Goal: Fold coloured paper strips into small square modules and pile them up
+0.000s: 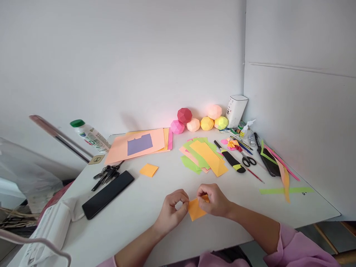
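A small orange paper square is between my hands, low over the white table near its front edge. My left hand is closed, with thumb and fingertips pinching the paper's left edge. My right hand is closed on its upper right part and covers that corner. A second orange paper square lies flat on the table, ahead and to the left of my hands. Beyond my hands spreads a loose pile of green, pink and orange paper strips.
A phone and keys lie left. Paper sheets and faceted paper balls are by the wall. On the right are a cutter knife, scissors, a glue bottle and paper strips.
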### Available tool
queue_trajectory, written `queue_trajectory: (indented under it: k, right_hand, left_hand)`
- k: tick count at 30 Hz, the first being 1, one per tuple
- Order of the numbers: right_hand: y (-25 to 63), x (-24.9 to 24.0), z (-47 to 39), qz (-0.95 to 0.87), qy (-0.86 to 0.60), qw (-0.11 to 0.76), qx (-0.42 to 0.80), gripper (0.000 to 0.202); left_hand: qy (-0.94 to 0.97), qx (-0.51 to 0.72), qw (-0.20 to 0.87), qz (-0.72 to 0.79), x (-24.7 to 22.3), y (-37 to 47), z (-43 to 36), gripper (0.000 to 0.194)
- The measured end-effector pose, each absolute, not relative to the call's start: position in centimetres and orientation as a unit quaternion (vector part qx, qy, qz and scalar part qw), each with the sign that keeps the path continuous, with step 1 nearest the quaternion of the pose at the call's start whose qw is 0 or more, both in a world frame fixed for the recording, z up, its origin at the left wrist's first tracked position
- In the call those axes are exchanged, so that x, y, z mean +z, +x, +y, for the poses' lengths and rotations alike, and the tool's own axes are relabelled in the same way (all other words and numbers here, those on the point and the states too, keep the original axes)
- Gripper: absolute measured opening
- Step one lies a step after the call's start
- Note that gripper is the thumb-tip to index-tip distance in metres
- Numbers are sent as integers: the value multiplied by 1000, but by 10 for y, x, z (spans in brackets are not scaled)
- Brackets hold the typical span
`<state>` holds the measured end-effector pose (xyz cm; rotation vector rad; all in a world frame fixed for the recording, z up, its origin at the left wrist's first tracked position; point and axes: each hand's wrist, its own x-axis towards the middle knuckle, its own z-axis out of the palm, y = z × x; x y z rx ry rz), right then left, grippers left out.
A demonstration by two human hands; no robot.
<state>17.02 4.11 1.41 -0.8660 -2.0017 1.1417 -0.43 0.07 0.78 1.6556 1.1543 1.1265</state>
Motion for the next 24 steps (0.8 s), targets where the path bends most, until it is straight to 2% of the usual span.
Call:
queue_trajectory:
  k: [8, 11, 15, 20, 24]
  right_hand:
    - [177, 20, 50, -737, -353, 366, 445, 10]
    - [177, 23, 52, -728, -366, 380, 438, 9]
    - [175, 25, 47, -742, -343, 387, 427, 7]
    - [174, 23, 44, -742, -336, 374, 444, 3]
    - [172, 18, 43, -714, -343, 318, 521, 34]
  left_hand:
    - [578, 494, 428, 488, 8, -13, 0, 16]
    - [544, 456, 517, 479, 11, -12, 4, 13]
    - [560, 353, 633, 402, 9, -1, 5, 21]
    - [590, 360, 577, 435, 2, 2, 3, 23]
    - [590, 395, 532, 461, 2, -4, 5, 23]
